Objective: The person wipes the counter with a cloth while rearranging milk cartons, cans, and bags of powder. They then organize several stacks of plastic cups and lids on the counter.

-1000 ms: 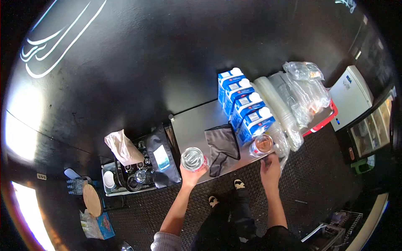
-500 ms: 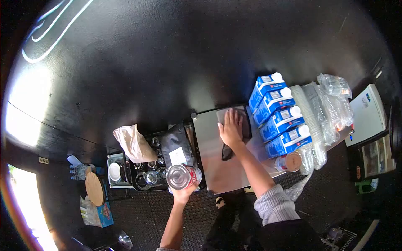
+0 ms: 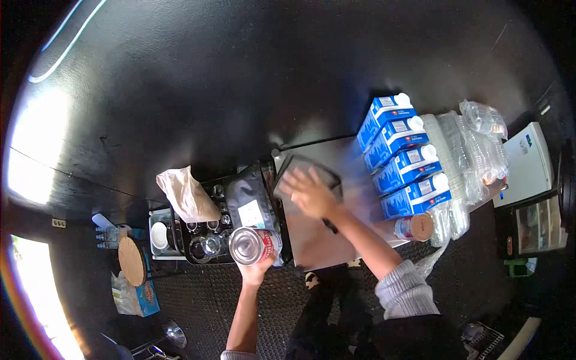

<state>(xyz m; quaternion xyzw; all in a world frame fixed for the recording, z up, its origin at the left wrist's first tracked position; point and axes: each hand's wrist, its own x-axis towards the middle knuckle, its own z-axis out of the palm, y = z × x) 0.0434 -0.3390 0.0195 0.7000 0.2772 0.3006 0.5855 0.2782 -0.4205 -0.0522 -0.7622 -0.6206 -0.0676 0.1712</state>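
My left hand (image 3: 255, 275) is wrapped round a tin can (image 3: 249, 245) with a red and white label, its silver lid facing up. The can is held in front of a dark grey pouch (image 3: 249, 201) with a white label. My right hand (image 3: 309, 193) lies with fingers spread over a grey cloth-like sheet with dark edges (image 3: 298, 163), on the left part of the shiny metal tabletop (image 3: 312, 249). Motion blurs these fingers. A small black thing (image 3: 329, 225) shows by the right wrist.
Blue milk cartons (image 3: 414, 197) line the tabletop's right side, with another can (image 3: 415, 228) in front. Sleeves of clear plastic cups (image 3: 471, 153) lie beyond them. To the left, a black tray (image 3: 191, 255) holds glassware and a paper bag (image 3: 187, 195). A dark wall (image 3: 240, 78) rises behind.
My right hand has swept left across the tabletop, and the grey sheet has moved with it. My left hand still grips the can, shifted slightly left in view.
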